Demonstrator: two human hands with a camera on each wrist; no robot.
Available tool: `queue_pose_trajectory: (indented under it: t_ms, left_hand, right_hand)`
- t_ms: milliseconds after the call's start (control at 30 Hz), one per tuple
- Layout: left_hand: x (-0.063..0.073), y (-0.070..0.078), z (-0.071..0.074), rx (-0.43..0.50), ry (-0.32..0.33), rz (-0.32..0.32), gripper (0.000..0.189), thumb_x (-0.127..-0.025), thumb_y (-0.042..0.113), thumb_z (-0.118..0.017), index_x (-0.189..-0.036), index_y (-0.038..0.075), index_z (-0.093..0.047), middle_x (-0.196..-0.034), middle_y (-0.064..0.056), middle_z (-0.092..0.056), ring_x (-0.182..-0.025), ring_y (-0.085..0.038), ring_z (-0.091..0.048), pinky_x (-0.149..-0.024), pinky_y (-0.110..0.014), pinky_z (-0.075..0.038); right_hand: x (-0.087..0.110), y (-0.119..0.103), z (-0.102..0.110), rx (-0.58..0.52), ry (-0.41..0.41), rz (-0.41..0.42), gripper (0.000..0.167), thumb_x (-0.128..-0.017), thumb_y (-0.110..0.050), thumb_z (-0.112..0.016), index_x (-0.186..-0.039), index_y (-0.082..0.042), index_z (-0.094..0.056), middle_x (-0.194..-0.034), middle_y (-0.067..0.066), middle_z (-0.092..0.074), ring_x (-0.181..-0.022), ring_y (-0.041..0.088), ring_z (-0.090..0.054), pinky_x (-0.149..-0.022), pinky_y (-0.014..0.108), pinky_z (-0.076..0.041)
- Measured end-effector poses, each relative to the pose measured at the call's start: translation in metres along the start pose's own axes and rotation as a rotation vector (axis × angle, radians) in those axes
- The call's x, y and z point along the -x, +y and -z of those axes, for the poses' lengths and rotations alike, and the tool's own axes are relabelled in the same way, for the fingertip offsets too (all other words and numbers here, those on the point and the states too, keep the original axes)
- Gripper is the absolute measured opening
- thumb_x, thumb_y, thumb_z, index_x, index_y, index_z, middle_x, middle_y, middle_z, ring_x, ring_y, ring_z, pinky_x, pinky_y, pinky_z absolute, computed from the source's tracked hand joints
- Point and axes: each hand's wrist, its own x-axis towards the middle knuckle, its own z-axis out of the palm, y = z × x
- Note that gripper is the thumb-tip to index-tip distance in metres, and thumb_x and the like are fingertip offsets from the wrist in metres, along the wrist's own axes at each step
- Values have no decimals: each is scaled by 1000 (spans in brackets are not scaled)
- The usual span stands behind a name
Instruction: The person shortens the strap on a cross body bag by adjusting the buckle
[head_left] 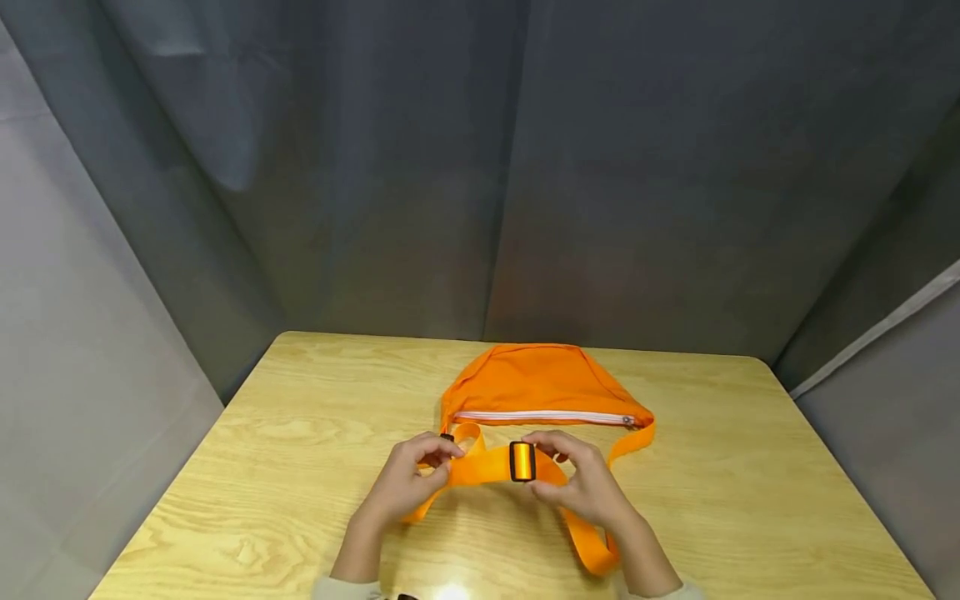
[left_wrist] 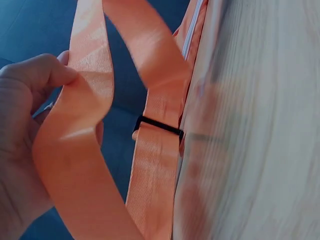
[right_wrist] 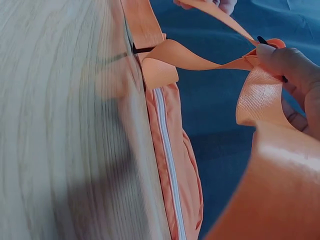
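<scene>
An orange waist bag (head_left: 551, 379) with a white zipper (head_left: 547, 416) lies on the table, its zipper side toward me. Above the tabletop, its orange strap (head_left: 480, 467) is stretched between both hands. My left hand (head_left: 408, 479) pinches the strap between thumb and fingers. With thumb and fingertips, my right hand (head_left: 585, 479) grips the black slide buckle (head_left: 522, 462) on the strap. A second black buckle (left_wrist: 160, 125) sits on the strap near the bag's end in the left wrist view. Loose strap hangs in a loop below the right hand.
The wood-grain table (head_left: 300, 417) reaches back to a dark grey curtain (head_left: 390, 208). Lighter grey panels (head_left: 90, 333) stand at the sides. A small dark object (head_left: 407, 597) shows at the bottom edge beside the left sleeve.
</scene>
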Motion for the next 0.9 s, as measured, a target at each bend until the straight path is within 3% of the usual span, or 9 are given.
queue_pose_trajectory:
  t_ms: [267,500,667,900]
  left_hand:
    - [-11,13,-16,97,-81,14,23,-83,-9,-62,-105,-4,-65,-105,-15,-63,-86,-27,-62,-76,-37,-50]
    - [-15,22,-25,69,-14,39,17,-85,-2,-63,-101,0,-67,-94,-12,-66,-73,-21,-55,-60,-28,-40]
    - [-16,23,-25,60,-38,36,16,-86,-3,-62,-101,-1,-66,-89,-12,-65,-75,-19,-55,-65,-29,-44]
    - [-14,18,-17,62,-65,8,17,-86,-8,-58,-101,-3,-65,-97,-12,-66,-86,-25,-59,-75,-33,-49]
  right_hand:
    - [-4,-5,-3,-31,-13,35,48,-63,10,-79,-107,0,-63,-96,9,-65,-78,25,-56,-64,38,-46]
    - [-4,-6,-5,-45,-30,4,47,-64,9,-79,-107,1,-63,-96,9,-65,-78,26,-55,-65,37,-46]
    - [1,14,-9,-32,-19,-5,51,-62,9,-80,-109,-2,-64,-99,7,-65,-80,24,-56,-66,35,-45]
    - [6,33,-9,7,-58,-31,54,-63,4,-81,-111,-16,-65,-105,-6,-62,-89,13,-56,-73,32,-46]
